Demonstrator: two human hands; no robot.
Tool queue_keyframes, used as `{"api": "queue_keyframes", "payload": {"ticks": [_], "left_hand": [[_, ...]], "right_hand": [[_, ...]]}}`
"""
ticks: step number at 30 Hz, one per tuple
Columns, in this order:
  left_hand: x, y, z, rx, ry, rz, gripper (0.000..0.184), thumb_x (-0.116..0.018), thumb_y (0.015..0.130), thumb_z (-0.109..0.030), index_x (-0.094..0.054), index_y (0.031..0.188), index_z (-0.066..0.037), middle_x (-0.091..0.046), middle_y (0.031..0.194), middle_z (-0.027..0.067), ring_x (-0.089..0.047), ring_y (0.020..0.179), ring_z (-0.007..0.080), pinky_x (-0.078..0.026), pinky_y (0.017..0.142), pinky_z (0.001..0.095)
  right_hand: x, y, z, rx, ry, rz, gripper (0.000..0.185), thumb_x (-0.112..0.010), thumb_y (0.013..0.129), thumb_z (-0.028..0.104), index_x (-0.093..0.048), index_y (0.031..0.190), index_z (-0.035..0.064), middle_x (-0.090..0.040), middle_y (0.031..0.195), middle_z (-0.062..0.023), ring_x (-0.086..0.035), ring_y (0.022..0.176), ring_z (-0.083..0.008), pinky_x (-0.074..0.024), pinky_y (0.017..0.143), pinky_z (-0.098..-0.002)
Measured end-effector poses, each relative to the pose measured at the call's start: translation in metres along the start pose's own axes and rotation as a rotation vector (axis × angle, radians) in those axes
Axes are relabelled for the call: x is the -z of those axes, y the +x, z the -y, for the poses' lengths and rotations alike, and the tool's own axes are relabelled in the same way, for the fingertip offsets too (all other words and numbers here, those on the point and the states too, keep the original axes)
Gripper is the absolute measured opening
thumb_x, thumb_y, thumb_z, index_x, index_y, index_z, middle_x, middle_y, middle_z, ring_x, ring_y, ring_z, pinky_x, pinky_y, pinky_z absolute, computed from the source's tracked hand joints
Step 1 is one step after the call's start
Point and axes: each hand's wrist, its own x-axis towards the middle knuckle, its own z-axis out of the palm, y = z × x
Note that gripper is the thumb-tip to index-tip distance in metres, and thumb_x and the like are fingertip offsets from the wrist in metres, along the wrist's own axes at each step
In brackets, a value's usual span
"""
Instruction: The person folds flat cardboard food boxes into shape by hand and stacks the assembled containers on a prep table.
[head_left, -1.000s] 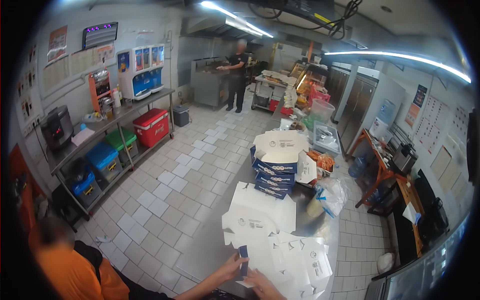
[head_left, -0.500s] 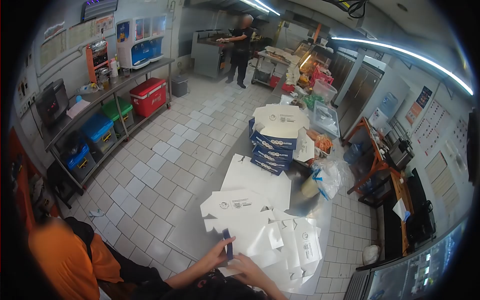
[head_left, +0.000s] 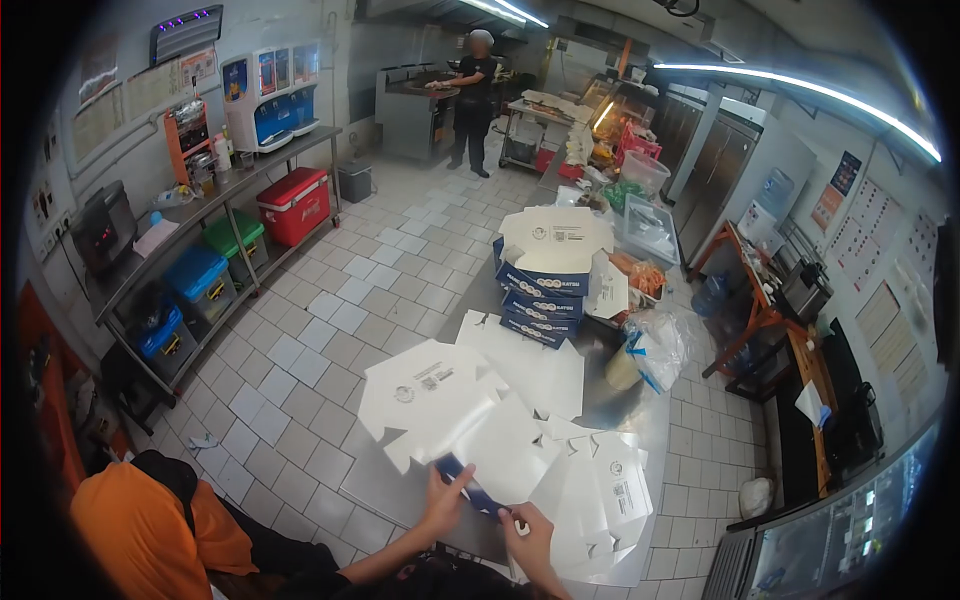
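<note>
A large white cardboard box blank (head_left: 430, 395) with a printed logo lies tilted over the metal table's near part. My left hand (head_left: 446, 498) grips its near edge, where a dark blue flap (head_left: 478, 495) is folded up. At the right end of that flap, my right hand (head_left: 528, 530) pinches the cardboard with curled fingers. More flat white blanks (head_left: 600, 480) are spread to the right of my hands, and another blank (head_left: 545, 370) lies beyond. Farther back stands a stack of folded blue and white boxes (head_left: 545, 290).
Beside the stack are a plastic bag (head_left: 665, 345), a container of orange food (head_left: 640, 275) and a clear tub (head_left: 650, 230). A person in orange (head_left: 160, 520) is at the lower left. Another person (head_left: 473, 105) stands at the far cooking station. Shelving (head_left: 240, 210) lines the left wall.
The held blank has swung left and turned, and its blue flap now slants between my hands. My right hand has moved right to the flap's other end. The view has shifted.
</note>
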Motion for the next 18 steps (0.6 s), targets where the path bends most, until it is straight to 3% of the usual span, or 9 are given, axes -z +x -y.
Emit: {"api": "queue_keyframes", "payload": {"ticks": [1,3,6,8,11,13,14,16,18], "left_hand": [[0.001,-0.002,0.005,-0.003,0.000,0.007,0.038,-0.068,0.079,-0.017,-0.044,0.104,-0.004,-0.054,0.094,0.0059,-0.056,0.083,0.0164,-0.049,0.069,0.0306],[0.004,-0.009,0.019,-0.127,0.646,0.079,0.043,-0.069,0.079,-0.021,-0.042,0.106,-0.001,-0.052,0.093,0.0069,-0.052,0.084,0.0125,-0.046,0.070,0.0266],[0.001,-0.008,0.020,-0.145,0.624,0.154,0.052,-0.077,0.068,-0.033,-0.047,0.092,0.002,-0.058,0.084,0.0105,-0.057,0.073,0.0149,-0.047,0.061,0.0285],[0.003,-0.004,0.002,-0.050,0.649,0.253,0.054,-0.077,0.068,-0.033,-0.046,0.096,0.002,-0.059,0.090,0.0120,-0.057,0.080,0.0150,-0.047,0.067,0.0289],[0.006,0.005,-0.005,-0.127,0.686,0.522,0.070,-0.079,0.066,-0.033,-0.043,0.114,0.004,-0.056,0.103,0.0148,-0.056,0.093,0.0175,-0.046,0.079,0.0297],[0.006,0.009,-0.007,-0.406,0.747,0.692,0.092,-0.080,0.064,-0.030,-0.029,0.133,0.002,-0.050,0.119,0.0183,-0.052,0.107,0.0211,-0.040,0.092,0.0321],[0.006,0.009,-0.010,-0.405,0.748,0.692,0.092,-0.080,0.064,-0.030,-0.029,0.133,0.002,-0.050,0.119,0.0183,-0.052,0.107,0.0211,-0.040,0.092,0.0321],[0.003,0.009,-0.019,-0.150,0.650,0.708,0.103,-0.081,0.062,-0.028,-0.019,0.139,-0.001,-0.040,0.131,0.0207,-0.042,0.120,0.0242,-0.035,0.098,0.0339],[-0.010,0.001,-0.033,-0.182,0.678,0.729,0.098,-0.080,0.063,-0.025,-0.022,0.139,-0.004,-0.036,0.134,0.0193,-0.038,0.123,0.0280,-0.033,0.099,0.0361]], "right_hand": [[0.000,0.003,-0.004,-0.012,-0.004,0.003,0.009,-0.065,0.076,0.007,-0.059,0.074,0.0003,-0.054,0.064,-0.0089,-0.049,0.053,-0.0195,-0.0393,0.052,-0.0291],[0.001,0.010,-0.001,0.048,-0.071,0.048,0.010,-0.066,0.074,0.004,-0.058,0.072,-0.0018,-0.051,0.060,-0.0088,-0.047,0.049,-0.0161,-0.0369,0.047,-0.0268],[0.001,0.016,0.003,0.065,-0.103,0.128,0.007,-0.066,0.074,0.003,-0.059,0.074,-0.0017,-0.049,0.058,-0.0083,-0.046,0.048,-0.0159,-0.0368,0.047,-0.0272],[0.005,0.018,0.002,-0.001,-0.078,0.167,0.005,-0.065,0.075,0.002,-0.061,0.078,-0.0011,-0.051,0.063,-0.0082,-0.050,0.054,-0.0145,-0.0400,0.051,-0.0257],[0.004,0.018,-0.025,0.010,0.206,0.081,0.004,-0.062,0.079,-0.001,-0.062,0.081,-0.0039,-0.057,0.082,-0.0080,-0.055,0.076,-0.0133,-0.0451,0.064,-0.0221],[0.008,0.022,-0.017,-0.108,0.350,0.141,0.003,-0.061,0.080,-0.002,-0.062,0.080,-0.0051,-0.058,0.084,-0.0086,-0.056,0.078,-0.0132,-0.0454,0.065,-0.0219],[0.008,0.025,-0.014,-0.225,0.495,0.205,0.004,-0.060,0.080,-0.003,-0.062,0.079,-0.0062,-0.059,0.087,-0.0092,-0.056,0.080,-0.0131,-0.0456,0.065,-0.0216],[0.009,0.031,-0.006,-0.177,0.435,0.226,0.005,-0.059,0.083,-0.002,-0.058,0.082,-0.0067,-0.060,0.091,-0.0100,-0.057,0.080,-0.0131,-0.0464,0.066,-0.0220],[0.022,0.042,0.007,-0.219,0.452,0.172,0.011,-0.060,0.083,0.004,-0.054,0.083,-0.0051,-0.064,0.083,-0.0116,-0.060,0.076,-0.0134,-0.0468,0.068,-0.0231]]}}
